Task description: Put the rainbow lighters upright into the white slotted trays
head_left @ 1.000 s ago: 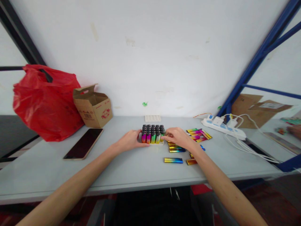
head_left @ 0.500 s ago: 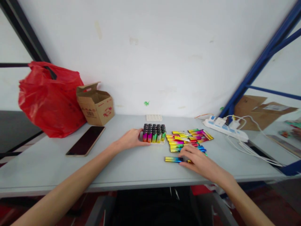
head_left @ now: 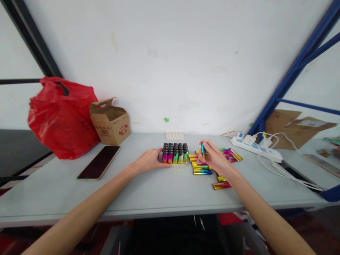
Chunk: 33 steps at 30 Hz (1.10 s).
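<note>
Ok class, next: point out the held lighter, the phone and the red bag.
Held lighter (head_left: 203, 150): head view, on its blue side.
Phone (head_left: 99, 163): head view, middle of its dark screen.
Red bag (head_left: 64, 122): head view, middle of its bulging front.

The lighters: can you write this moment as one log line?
left hand: against standing lighters | right hand: holding bluish lighter | loose lighters: lying on table
</note>
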{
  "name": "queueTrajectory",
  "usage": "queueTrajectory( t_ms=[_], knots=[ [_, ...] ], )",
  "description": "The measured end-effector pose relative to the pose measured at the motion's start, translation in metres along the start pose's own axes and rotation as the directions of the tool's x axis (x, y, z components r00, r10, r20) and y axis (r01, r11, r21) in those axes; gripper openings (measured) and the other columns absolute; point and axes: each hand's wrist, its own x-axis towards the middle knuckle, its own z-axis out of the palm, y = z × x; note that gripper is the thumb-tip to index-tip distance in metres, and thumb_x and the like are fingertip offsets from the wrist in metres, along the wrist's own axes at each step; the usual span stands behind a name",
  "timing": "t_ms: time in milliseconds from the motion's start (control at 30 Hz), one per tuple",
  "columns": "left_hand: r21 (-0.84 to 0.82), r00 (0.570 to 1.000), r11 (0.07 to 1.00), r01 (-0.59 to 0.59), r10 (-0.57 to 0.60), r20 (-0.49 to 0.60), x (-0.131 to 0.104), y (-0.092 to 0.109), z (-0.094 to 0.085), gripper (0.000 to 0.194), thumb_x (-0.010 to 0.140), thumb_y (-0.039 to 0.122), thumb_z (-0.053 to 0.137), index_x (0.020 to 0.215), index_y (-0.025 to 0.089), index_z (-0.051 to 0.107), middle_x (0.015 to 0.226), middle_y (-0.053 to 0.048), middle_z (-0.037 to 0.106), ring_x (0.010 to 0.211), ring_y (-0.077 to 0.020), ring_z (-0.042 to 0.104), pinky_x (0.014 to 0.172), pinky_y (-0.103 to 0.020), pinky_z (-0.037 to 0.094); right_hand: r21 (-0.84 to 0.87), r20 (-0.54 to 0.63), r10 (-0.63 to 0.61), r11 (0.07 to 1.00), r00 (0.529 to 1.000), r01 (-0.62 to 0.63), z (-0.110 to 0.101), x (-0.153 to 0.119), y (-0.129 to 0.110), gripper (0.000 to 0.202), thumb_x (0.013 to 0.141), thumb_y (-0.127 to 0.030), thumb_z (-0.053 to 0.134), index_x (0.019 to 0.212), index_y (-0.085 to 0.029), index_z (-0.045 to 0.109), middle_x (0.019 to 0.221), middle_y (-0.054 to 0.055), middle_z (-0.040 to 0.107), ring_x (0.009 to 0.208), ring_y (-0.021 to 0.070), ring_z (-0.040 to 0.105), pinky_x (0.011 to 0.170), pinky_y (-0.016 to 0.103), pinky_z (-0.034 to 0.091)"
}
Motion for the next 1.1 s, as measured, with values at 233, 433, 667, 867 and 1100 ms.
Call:
queueTrajectory(
  t_ms=[233,433,667,867,1100],
  knots=[
    [-0.014,1.0,1.0,-0.003,0.003,-0.001,0.0,0.001,-0.001,0.064,0.073,0.076,0.074,0.1,0.019,0.064,0.077,-0.002,0.07,0.063,-0.0188,0.059,0.057,-0.029,0.034,-0.446,-0.095,-0.183,0.886,0.978,0.123,-0.001,0.042,0.018,0.053,0.089,-0.075,0.063,0.081,-0.022,0.057,0.059,-0.008,0.035,0.05,0.0101,0.03,0.047,0.024,0.026],
    [0.0,1.0,1.0,-0.004,0.004,0.001,-0.001,0.004,-0.003,0.065,0.073,0.077,0.074,0.101,0.019,0.064,0.078,-0.002,0.07,0.065,-0.0191,0.06,0.058,-0.029,0.036,-0.732,-0.095,-0.392,0.651,0.915,0.202,-0.002,0.038,0.033,0.062,0.098,-0.073,0.046,0.062,-0.022,0.047,0.056,-0.003,0.044,0.057,0.0148,0.044,0.059,0.03,0.034],
    [-0.014,1.0,1.0,-0.015,0.015,-0.001,-0.001,0.003,-0.002,0.066,0.073,0.077,0.073,0.103,0.019,0.065,0.081,-0.003,0.073,0.066,-0.0196,0.062,0.06,-0.029,0.037,-0.771,-0.122,-0.407,0.613,0.905,0.172,-0.001,0.035,0.031,0.056,0.099,-0.064,0.049,0.06,-0.023,0.044,0.055,-0.003,0.042,0.058,0.0151,0.042,0.06,0.031,0.032],
    [-0.026,1.0,1.0,-0.009,0.009,-0.004,0.0,0.001,-0.001,0.066,0.072,0.077,0.074,0.101,0.019,0.065,0.082,-0.003,0.073,0.067,-0.0199,0.062,0.06,-0.029,0.038,-0.774,-0.122,-0.435,0.605,0.892,0.188,0.0,0.035,0.03,0.045,0.1,-0.053,0.047,0.067,-0.023,0.047,0.059,-0.002,0.048,0.061,0.0165,0.047,0.061,0.03,0.035],
    [-0.007,1.0,1.0,-0.017,0.017,-0.001,0.0,0.0,-0.001,0.069,0.073,0.08,0.072,0.104,0.018,0.065,0.082,-0.005,0.073,0.068,-0.021,0.062,0.06,-0.03,0.039,-0.761,-0.028,-0.39,0.606,0.92,0.234,0.002,0.027,0.026,0.043,0.106,-0.062,0.041,0.087,-0.025,0.053,0.068,-0.002,0.057,0.062,0.0184,0.053,0.063,0.03,0.04]
  ],
)
